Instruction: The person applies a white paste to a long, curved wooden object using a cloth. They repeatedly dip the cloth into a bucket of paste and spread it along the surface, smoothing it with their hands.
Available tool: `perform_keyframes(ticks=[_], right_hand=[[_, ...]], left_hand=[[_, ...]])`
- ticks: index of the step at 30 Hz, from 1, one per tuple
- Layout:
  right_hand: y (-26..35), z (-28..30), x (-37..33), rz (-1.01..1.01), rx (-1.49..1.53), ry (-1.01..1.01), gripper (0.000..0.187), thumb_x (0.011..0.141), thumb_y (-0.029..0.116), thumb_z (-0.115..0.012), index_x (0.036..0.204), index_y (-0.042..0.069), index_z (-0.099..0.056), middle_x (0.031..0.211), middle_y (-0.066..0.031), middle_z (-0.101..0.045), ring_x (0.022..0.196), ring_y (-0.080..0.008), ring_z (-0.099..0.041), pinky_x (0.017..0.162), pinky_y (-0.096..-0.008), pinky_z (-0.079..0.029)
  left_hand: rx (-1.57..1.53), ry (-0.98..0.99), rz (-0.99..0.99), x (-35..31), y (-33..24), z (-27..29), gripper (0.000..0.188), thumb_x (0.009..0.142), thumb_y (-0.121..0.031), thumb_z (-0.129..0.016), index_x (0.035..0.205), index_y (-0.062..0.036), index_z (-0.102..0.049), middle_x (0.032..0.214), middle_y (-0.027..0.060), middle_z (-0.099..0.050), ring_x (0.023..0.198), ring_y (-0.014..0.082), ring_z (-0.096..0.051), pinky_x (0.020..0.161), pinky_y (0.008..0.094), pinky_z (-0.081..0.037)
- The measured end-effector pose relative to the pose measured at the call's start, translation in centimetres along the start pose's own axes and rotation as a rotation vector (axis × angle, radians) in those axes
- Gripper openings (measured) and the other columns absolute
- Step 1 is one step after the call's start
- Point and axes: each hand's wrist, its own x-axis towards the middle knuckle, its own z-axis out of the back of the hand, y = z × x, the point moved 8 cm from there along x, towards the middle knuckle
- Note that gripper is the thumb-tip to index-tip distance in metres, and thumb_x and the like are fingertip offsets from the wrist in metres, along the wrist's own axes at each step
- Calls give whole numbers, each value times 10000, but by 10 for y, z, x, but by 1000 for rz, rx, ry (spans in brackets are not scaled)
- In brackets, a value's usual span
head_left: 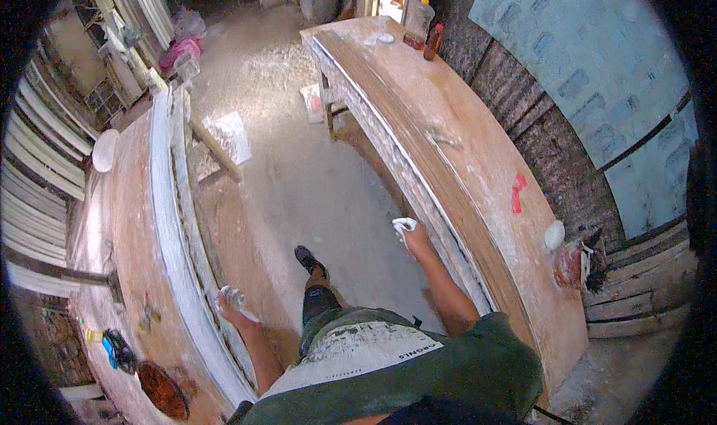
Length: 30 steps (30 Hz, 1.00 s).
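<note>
My right hand [413, 238] is closed around a small white wad [404, 223], perhaps cloth. It hangs over the aisle, beside the near edge of the right bench. Along that bench lies a long brown wooden strip [418, 152] with a white edge. Low on the left, my left hand [236, 313] has its fingers curled, with something greyish white at the fingertips that is too small to make out. This hand is right by the inner edge of the left bench, where a long white-coated strip [169, 201] runs lengthwise.
On the right bench [478, 119] stand two bottles [426, 33], a red patch [518, 193], a white round piece [554, 234] and a reddish container [571, 268]. The left bench [131, 223] carries a brown bowl [162, 390] and a blue-black tool [117, 350]. Grey floor [284, 163] lies between.
</note>
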Motion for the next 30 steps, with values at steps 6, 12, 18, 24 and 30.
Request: perform_keyframes(ticks=[6,12,18,24,30], right_hand=[[92,-3,110,12,-23,-204,225,853,112,-602,1061,47,-653,901,-63,-667,762,-147,-617,654,-281,-491],[252,-4,261,134,-114,-429,322,846,103,-590,1133,-36,-541,1002,-145,-635,886,-228,-627,780,-339,-491],[309,31,543,338,-265,-593,213,842,184,-616,943,2,-662,795,-108,-674,699,-192,-639,608,-327,-490],[372,101,815,324,-734,-570,387,852,327,-542,960,-34,-629,916,-284,-633,907,-438,-596,828,-477,-458],[404,-85,904,334,-1272,-198,396,890,348,-456,1074,32,-607,1008,-236,-622,1004,-382,-570,903,-462,-427]], left_hand=[[22,42,85,161,10,-155,219,929,-283,-502,979,-84,-576,849,24,-576,740,146,-560,653,291,-455],[-101,326,172,267,-9,-312,228,930,-294,-493,998,-97,-586,875,19,-579,785,153,-571,708,301,-468],[88,349,204,335,32,-425,273,919,-323,-507,1060,-103,-589,940,23,-599,838,170,-580,756,309,-473],[-30,43,441,366,109,-465,292,911,-349,-514,1051,-104,-588,968,37,-598,884,191,-576,765,338,-471],[-131,-260,266,374,60,-443,271,900,-341,-534,1024,-107,-589,902,41,-600,799,169,-579,725,321,-471]])
